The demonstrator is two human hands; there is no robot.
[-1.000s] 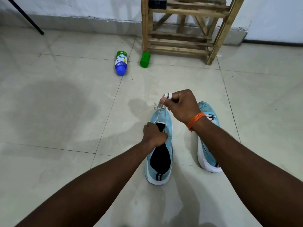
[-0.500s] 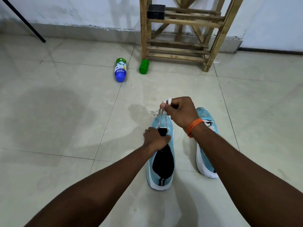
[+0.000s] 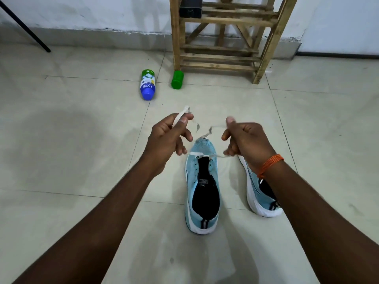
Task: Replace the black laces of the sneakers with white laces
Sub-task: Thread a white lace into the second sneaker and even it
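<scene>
The left hand pinches one end of the lace between thumb and forefinger. The right hand curls round the other end. Between the two grips the lace dips through the front eyelets of the sneaker. It looks light, flat and limp, and likely to twist, so it is probably best held near the tips.

Knit cloth sneaker; glossy floor tiles; rough wooden rack.

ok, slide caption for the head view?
Left hand and right hand each hold an end of the white lace that crosses the toe-end eyelets of a light-blue sneaker.
</scene>
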